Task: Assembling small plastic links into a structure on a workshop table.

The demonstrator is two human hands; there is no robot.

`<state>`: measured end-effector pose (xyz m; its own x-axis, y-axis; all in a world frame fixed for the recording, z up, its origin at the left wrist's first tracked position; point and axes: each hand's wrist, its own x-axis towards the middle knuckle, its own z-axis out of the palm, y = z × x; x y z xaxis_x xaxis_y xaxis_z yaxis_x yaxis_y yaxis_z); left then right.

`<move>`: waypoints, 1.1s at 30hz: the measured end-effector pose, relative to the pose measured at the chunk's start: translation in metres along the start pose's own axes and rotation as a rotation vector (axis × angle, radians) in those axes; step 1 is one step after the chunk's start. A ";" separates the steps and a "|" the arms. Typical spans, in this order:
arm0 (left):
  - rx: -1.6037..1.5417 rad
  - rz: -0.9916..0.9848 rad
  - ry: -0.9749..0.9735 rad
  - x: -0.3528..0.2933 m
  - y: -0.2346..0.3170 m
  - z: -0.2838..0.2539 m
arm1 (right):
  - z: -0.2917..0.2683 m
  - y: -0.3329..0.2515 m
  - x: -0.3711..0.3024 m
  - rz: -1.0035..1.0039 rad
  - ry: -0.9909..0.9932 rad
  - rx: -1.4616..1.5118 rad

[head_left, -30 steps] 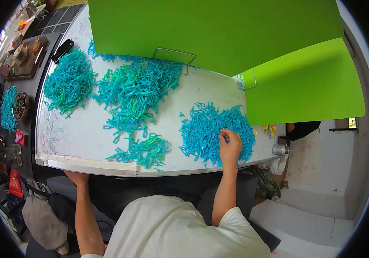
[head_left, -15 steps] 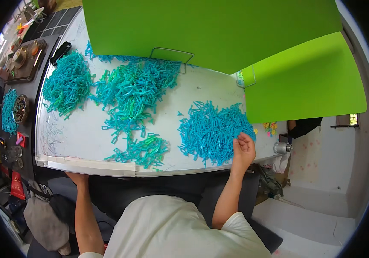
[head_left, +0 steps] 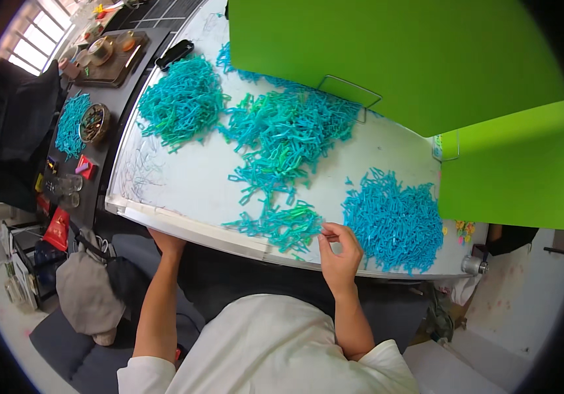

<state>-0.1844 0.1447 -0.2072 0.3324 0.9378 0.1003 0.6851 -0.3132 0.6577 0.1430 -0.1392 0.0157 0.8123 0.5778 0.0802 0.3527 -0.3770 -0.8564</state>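
My right hand (head_left: pixel 338 253) rests at the near edge of the white table (head_left: pixel 183 187), between a small teal pile of plastic pieces (head_left: pixel 281 226) and a larger blue pile (head_left: pixel 397 223). Its fingers are curled, with the thumb and forefinger meeting at the small pile's right fringe. Whether a piece sits between them is hidden. My left hand (head_left: pixel 166 241) reaches up under the table's front edge and is mostly hidden by it. Further back lie a mixed teal pile (head_left: pixel 288 131) and a teal pile at the left (head_left: pixel 183 102).
Green boards (head_left: pixel 387 52) stand along the table's back and right side (head_left: pixel 512 164), with a wire stand (head_left: pixel 351 88) before them. A dark side counter at the left holds a tray (head_left: pixel 105 56), a round tin (head_left: pixel 93 121) and another teal heap (head_left: pixel 70 128). A grey bag (head_left: pixel 85 295) hangs below.
My right hand has left the right side of the blue pile and moved left to the small teal pile's edge. The view has shifted; the left hand stays under the table edge.
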 end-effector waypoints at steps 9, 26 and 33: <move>-0.005 -0.085 -0.011 0.002 0.021 -0.007 | 0.028 -0.011 0.039 -0.154 -0.057 -0.186; -0.149 -0.272 -0.068 -0.001 -0.009 0.009 | 0.049 0.001 0.070 0.113 -0.220 -0.236; -0.122 -0.173 0.016 0.000 0.004 0.007 | 0.013 0.025 0.071 0.517 -0.274 0.493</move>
<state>-0.1772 0.1428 -0.2095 0.2057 0.9786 -0.0114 0.6470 -0.1272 0.7518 0.2031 -0.0983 -0.0066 0.6505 0.5989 -0.4671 -0.3417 -0.3185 -0.8842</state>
